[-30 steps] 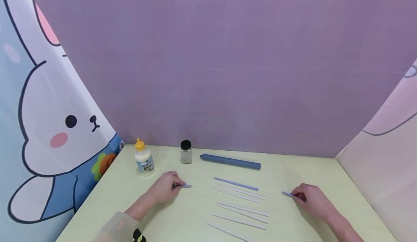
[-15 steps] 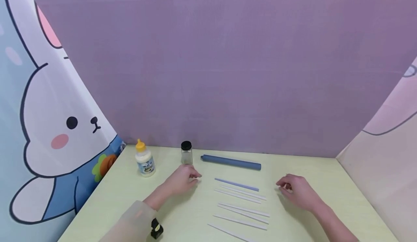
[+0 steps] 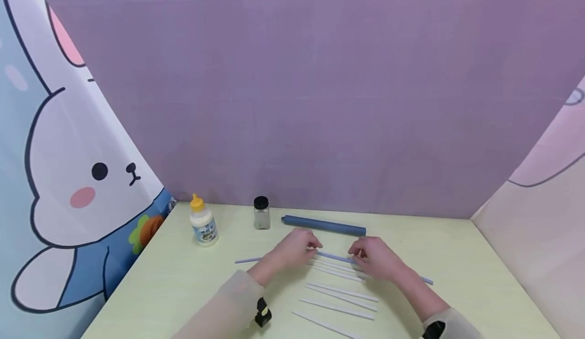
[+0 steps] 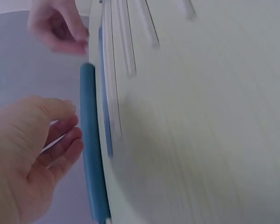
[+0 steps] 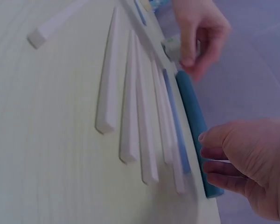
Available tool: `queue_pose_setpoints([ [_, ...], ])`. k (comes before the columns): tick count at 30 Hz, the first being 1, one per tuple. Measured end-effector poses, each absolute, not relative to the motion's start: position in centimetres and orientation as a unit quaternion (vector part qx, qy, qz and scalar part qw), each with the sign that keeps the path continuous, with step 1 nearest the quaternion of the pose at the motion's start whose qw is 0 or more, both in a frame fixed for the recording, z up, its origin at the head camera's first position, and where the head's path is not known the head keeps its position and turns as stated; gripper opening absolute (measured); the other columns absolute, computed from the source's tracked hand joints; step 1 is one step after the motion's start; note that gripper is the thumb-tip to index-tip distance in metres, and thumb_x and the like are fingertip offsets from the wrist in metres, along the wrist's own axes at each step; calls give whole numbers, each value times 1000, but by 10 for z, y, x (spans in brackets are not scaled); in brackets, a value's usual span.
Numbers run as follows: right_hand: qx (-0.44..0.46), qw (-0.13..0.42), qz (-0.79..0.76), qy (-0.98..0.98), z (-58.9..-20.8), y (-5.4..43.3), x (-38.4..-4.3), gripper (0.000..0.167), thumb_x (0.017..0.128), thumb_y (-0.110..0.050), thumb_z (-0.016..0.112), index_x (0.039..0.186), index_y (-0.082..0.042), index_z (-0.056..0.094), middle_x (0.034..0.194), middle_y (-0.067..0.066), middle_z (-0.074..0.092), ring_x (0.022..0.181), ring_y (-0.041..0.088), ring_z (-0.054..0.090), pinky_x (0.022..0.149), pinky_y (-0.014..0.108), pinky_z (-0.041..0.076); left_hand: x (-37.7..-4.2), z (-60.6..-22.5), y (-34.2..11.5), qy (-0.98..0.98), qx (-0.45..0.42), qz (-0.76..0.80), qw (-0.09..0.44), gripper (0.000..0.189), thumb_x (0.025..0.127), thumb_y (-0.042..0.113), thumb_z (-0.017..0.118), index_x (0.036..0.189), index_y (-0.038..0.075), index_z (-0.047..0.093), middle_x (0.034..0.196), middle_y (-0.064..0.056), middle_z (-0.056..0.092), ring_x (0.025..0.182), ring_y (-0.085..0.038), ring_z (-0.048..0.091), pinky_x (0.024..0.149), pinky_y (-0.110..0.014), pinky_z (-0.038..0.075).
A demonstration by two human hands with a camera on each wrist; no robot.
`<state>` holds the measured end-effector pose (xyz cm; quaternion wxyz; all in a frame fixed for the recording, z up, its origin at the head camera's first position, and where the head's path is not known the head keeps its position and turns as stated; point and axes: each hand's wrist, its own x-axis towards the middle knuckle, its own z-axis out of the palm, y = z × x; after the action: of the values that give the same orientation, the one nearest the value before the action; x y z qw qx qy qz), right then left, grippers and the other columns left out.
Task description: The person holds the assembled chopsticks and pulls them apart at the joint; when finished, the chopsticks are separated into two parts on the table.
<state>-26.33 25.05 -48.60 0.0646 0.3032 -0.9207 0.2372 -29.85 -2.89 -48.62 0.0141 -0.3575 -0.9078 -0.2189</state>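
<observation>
A thin blue stick (image 3: 335, 257) lies between my two hands, close behind several white sticks (image 3: 337, 292) that look like chopsticks. My left hand (image 3: 294, 247) hovers over its left end with fingers loosely bent and a gap before the thumb, as the left wrist view shows. Over the right end is my right hand (image 3: 377, 258), its thumb and fingers apart and nothing between them in the right wrist view. Another blue stick (image 3: 248, 261) shows left of my left forearm. A further blue stick (image 3: 427, 280) pokes out past my right wrist, partly hidden.
Behind the sticks lies a thick dark blue rod (image 3: 324, 225). A glue bottle (image 3: 203, 227) with a yellow cap and a small glass jar (image 3: 262, 217) with a black lid stand at the back left. A purple cloth (image 3: 320, 100) hangs behind the table.
Both hands let go of the outer blue sticks, leaving them on the table left and right. They then moved inward to the middle blue stick.
</observation>
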Motion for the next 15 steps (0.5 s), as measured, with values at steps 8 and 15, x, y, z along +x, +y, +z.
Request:
queue_pose_setpoints([
  [8,333,77,221,-913,-502,233,-271,9,88,0,78,88,-9,79,80,-5,69,73,0,60,66,20,52,-306,-499,-5,-931,-330,-152,24,13,92,8,78,99,15,86,98,6,83,93,-8,75,87,-21,58],
  [15,328,125,192,-916,-506,230,-271,11,84,1,81,87,-10,82,80,-3,73,75,4,66,70,23,56,-301,-497,5,-955,-282,-79,52,18,89,8,80,94,24,87,98,9,82,96,-12,76,88,-26,60],
])
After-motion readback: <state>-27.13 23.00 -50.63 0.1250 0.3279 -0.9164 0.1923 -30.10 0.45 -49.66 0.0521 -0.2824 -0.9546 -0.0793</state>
